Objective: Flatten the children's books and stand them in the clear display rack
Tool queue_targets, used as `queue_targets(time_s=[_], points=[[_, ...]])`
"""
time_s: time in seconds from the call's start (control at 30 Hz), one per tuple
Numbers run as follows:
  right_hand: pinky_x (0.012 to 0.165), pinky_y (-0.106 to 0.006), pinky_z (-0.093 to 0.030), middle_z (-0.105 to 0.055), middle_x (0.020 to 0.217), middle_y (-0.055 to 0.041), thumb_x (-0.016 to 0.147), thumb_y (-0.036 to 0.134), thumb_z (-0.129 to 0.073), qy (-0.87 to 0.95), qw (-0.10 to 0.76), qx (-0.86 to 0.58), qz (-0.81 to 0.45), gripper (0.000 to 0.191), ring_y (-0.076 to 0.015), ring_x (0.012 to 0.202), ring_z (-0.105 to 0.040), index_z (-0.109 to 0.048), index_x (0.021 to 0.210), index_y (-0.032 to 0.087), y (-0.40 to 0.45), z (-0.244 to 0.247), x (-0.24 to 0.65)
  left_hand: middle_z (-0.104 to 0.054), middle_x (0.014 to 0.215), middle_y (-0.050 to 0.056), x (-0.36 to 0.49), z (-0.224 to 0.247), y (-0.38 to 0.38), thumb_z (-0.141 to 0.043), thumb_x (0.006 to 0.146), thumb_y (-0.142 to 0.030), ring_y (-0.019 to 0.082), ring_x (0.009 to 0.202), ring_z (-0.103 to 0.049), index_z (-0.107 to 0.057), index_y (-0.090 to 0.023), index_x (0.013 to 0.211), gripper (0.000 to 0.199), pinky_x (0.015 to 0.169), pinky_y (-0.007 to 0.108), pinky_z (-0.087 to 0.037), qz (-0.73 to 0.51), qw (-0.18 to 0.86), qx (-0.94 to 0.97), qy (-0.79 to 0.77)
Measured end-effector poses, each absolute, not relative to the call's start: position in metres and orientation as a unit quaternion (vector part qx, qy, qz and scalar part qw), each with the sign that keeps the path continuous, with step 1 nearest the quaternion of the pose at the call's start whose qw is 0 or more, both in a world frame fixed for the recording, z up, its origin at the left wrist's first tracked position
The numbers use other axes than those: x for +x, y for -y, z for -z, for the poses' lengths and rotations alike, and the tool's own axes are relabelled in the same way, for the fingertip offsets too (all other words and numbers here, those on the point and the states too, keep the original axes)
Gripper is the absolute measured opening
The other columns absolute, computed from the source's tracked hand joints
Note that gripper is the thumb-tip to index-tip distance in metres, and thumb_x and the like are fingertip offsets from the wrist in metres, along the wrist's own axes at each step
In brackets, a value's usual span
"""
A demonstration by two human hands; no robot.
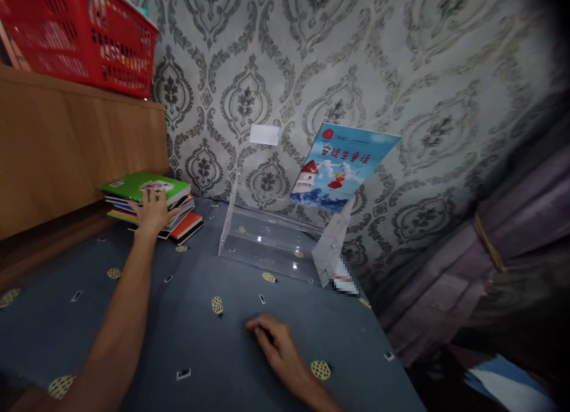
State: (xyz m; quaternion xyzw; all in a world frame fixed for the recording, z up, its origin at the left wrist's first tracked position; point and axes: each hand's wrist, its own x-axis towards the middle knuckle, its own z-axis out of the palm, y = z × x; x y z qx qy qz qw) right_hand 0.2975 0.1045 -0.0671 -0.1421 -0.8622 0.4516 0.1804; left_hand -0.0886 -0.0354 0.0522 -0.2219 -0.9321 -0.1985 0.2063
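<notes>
Touching stacked rectangular books (127, 188): splayed left hand (154, 215).

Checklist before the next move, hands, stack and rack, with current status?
1. Left hand at the book stack: ok, spread across its front, fingers reaching over the green book on top.
2. Firm hold on the green book: cannot tell, hand hides the contact.
3. Right hand free: ok, loosely curled above the tablecloth, nothing seen in it.
4. Stack squared up: not ok, edges uneven, orange book juts out to the right.
5. Clear rack upright: ok.
6. Room in rack: ok, only the blue book seen there, towards the right end.
</notes>
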Motion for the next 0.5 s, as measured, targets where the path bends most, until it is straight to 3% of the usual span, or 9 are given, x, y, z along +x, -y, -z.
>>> queue_targets(time_s=[0.27, 0.5], points=[[0.064, -0.028, -0.05, -0.073, 0.087, -0.0095, 0.097, 0.052, -0.049, 0.809, 0.173, -0.143, -0.543, 0.043, -0.0201, 0.076, -0.066, -0.075, 0.094, 0.018, -0.113, 0.078, 0.275, -0.057, 0.149, 0.02, -0.091, -0.058, 0.044, -0.056, 0.094, -0.031, 0.039, 0.143, -0.045, -0.06, -0.018, 0.136, 0.044, 0.115, 0.076, -0.027, 0.171, 0.203, -0.242, 0.933], [0.075, -0.031, -0.052, -0.073, 0.085, -0.0079, 0.097, 0.046, -0.049, 0.824, 0.184, -0.122, -0.521, 0.038, -0.0203, 0.08, -0.066, -0.076, 0.092, 0.019, -0.115, 0.083, 0.281, -0.058, 0.146, 0.022, -0.083, -0.062, 0.057, -0.048, 0.099, -0.035, 0.043, 0.137, -0.051, -0.059, -0.016, 0.136, 0.043, 0.108, 0.079, -0.032, 0.125, 0.204, -0.268, 0.933]])
